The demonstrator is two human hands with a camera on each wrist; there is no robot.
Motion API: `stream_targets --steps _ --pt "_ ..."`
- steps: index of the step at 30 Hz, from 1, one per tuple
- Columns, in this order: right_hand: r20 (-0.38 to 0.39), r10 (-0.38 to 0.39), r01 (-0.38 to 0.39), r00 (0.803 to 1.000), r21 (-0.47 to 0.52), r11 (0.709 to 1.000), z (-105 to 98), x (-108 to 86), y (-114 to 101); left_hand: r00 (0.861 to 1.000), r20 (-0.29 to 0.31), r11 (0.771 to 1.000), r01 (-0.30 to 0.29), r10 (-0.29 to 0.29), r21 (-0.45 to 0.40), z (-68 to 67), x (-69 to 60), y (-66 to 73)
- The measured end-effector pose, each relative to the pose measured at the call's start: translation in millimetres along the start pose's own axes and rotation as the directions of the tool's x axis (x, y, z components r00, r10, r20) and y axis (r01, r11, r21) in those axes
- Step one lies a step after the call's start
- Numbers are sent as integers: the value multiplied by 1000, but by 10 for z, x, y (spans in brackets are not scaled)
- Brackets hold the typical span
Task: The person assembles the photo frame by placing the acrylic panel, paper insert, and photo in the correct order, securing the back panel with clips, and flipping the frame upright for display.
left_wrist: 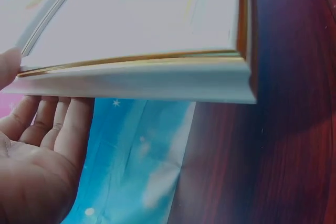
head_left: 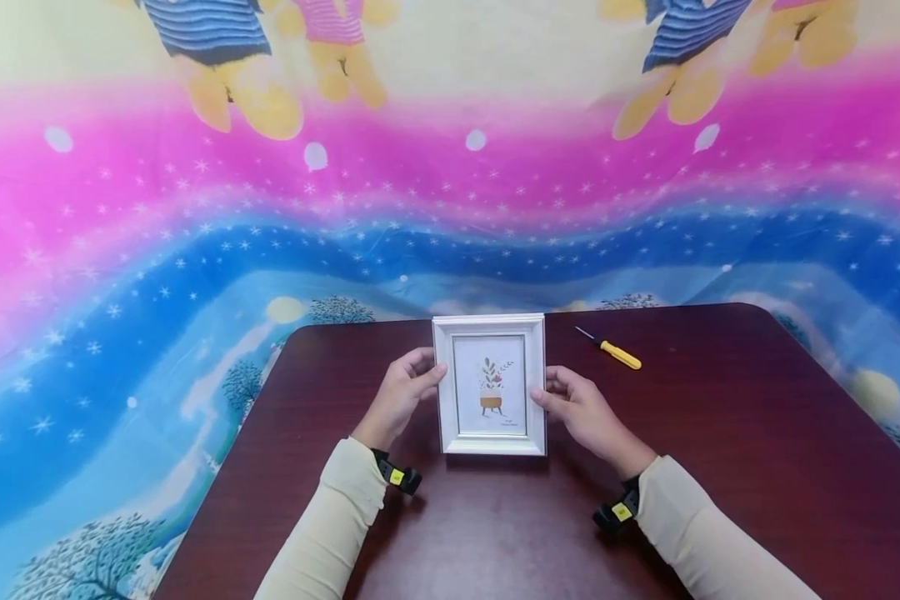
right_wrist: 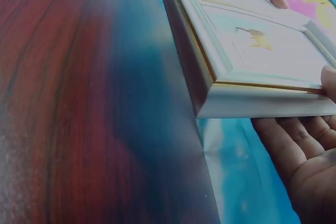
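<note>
A white picture frame (head_left: pixel 492 327) with a printed potted plant faces me, held upright over the table. My left hand (head_left: pixel 407 390) grips its left edge, thumb on the front and fingers behind. On the opposite edge my right hand (head_left: pixel 581 410) holds it the same way, thumb on the front border. In the left wrist view the left hand's fingers (left_wrist: pixel 71 129) reach behind the white frame (left_wrist: pixel 142 80). From the right wrist, the right hand (right_wrist: pixel 310 166) shows under the frame (right_wrist: pixel 252 98), its fingers against the back.
A screwdriver (head_left: pixel 619 354) with a yellow handle lies on the dark red-brown table (head_left: pixel 720 433), right of the frame and farther back. Behind the table hangs a colourful printed cloth (head_left: pixel 450 192), which also runs down along its left side.
</note>
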State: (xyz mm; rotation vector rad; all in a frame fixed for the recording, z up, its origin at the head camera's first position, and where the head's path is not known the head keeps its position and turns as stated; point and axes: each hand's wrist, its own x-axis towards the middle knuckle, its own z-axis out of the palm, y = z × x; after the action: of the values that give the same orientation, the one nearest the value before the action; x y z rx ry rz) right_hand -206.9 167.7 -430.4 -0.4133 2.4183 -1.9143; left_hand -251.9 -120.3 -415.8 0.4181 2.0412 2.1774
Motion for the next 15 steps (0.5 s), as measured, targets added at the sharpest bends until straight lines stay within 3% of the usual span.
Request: stream_targets --steps 5,9,15 --pt "-37 -34 32 999 -50 998 -33 -1 23 999 -23 998 29 -28 54 28 -17 8" --pt "-63 -53 49 997 -56 997 -63 11 5 999 19 989 42 -46 144 39 -39 13" --pt "-81 -38 30 996 -99 995 -80 22 -52 998 49 933 28 -49 359 76 -74 86"
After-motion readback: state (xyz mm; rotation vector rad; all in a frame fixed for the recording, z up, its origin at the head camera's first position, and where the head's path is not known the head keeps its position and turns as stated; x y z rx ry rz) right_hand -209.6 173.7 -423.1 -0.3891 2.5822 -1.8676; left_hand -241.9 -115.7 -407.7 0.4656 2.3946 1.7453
